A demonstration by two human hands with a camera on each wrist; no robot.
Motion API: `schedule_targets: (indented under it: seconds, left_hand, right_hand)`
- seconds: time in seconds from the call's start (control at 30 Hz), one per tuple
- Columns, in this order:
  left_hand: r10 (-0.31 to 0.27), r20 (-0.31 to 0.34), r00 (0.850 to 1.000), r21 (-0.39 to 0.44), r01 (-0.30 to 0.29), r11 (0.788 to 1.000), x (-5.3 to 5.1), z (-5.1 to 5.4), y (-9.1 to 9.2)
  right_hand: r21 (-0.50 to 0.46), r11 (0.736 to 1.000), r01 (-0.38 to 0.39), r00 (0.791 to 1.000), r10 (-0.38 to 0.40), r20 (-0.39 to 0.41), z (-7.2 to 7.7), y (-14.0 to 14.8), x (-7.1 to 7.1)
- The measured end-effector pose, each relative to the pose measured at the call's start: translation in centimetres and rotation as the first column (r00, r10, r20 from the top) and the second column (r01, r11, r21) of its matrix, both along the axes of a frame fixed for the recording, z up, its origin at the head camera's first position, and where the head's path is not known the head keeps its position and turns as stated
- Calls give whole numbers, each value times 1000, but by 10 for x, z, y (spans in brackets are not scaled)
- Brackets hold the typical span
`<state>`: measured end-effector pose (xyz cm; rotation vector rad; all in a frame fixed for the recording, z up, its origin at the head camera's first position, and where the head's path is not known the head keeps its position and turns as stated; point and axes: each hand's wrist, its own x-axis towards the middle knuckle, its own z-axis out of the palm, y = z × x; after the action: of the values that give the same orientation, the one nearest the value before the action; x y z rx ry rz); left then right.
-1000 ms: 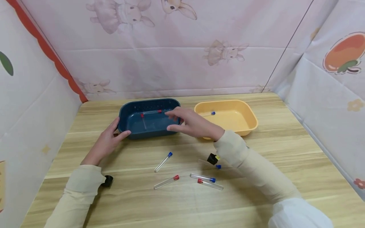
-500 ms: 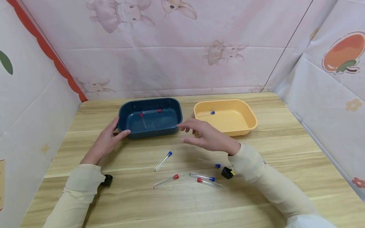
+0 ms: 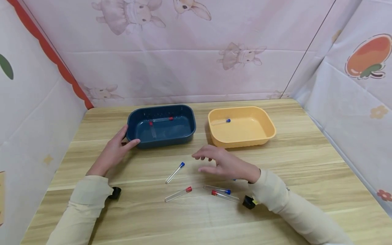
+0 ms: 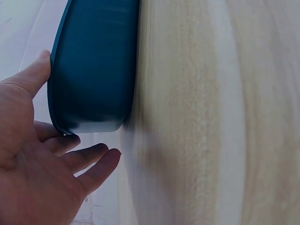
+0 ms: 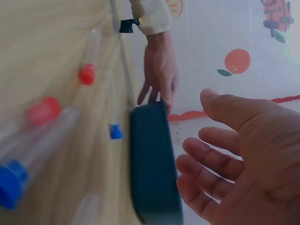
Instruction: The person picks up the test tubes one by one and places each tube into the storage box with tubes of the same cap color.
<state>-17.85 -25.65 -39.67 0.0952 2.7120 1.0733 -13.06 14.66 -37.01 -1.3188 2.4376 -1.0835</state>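
Observation:
My left hand (image 3: 112,152) rests against the left end of a dark blue basin (image 3: 166,143), thumb at the rim and loosely extended fingers by the corner. Over the table, my right hand (image 3: 228,164) hovers with relaxed fingers and holds nothing. Below it lie a blue-capped test tube (image 3: 216,189) and a red-capped test tube (image 3: 226,196), close together. Another blue-capped tube (image 3: 175,173) and another red-capped tube (image 3: 178,194) lie to the left. A further blue cap (image 3: 234,179) barely shows under the right hand; the rest of that tube is hidden.
Inside the blue basin are two red-capped tubes, one lying sideways (image 3: 162,119) and one pointing toward me (image 3: 153,130). A yellow basin (image 3: 245,141) to its right contains a blue-capped tube (image 3: 221,121). Printed cloth walls (image 3: 183,75) border the wooden table (image 3: 137,217).
From over the blue basin's right end, my right hand has moved right and toward me, above the loose tubes. My left hand has stayed at the basin.

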Motion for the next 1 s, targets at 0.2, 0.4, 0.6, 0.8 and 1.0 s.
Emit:
schedule_targets:
  seconds: [0.2, 0.4, 0.6, 0.8, 1.0]
  left_hand:
    - [10, -1, 1000, 4, -10, 1000, -1, -1, 1]
    - [6, -8, 1000, 4, -6, 1000, -1, -2, 1]
    - [7, -10, 1000, 4, -7, 1000, -1, -1, 2]
    - [12, -1, 1000, 11, -12, 1000, -1, -1, 1]
    - [12, -3, 1000, 17, -12, 1000, -1, 0, 2]
  right_hand:
    - [37, 999, -34, 999, 33, 29, -11, -6, 9]
    - [83, 995, -58, 995, 51, 82, -24, -10, 16]
    - [136, 988, -69, 994, 57, 90, -30, -15, 21]
    - [171, 983, -67, 997, 61, 36, -34, -20, 25]
    - [212, 975, -62, 998, 64, 0, -39, -28, 30]
